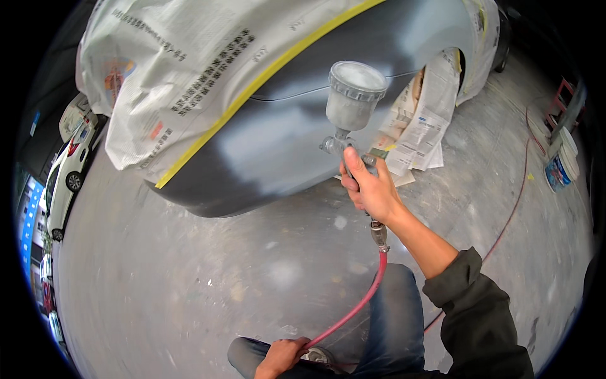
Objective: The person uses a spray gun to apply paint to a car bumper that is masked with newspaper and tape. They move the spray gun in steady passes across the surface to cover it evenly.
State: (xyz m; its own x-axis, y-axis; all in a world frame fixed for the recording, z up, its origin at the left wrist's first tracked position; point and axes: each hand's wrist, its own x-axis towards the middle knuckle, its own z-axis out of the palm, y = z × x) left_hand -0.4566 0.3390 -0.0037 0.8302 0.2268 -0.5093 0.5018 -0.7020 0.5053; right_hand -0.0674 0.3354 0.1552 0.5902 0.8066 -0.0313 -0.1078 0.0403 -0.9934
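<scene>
My right hand point(372, 189) grips a spray gun point(341, 145) with a pale, translucent cup point(353, 95) on top, held upright before a car bumper point(278, 145) patched in pale and dark grey. A red hose point(372, 284) runs down from the gun's fitting to my left hand point(281, 357), closed round it near my knee at the lower edge. Printed masking sheet point(145, 76) with yellow tape point(252, 88) covers the car above the bumper; newspaper point(420, 120) is stuffed round the wheel well.
Paint buckets point(562, 164) and a red stand point(562, 101) are at the right. Another hose point(517, 208) crosses the speckled grey floor point(158, 265). Parked cars, including a white one point(66, 183), line the far left.
</scene>
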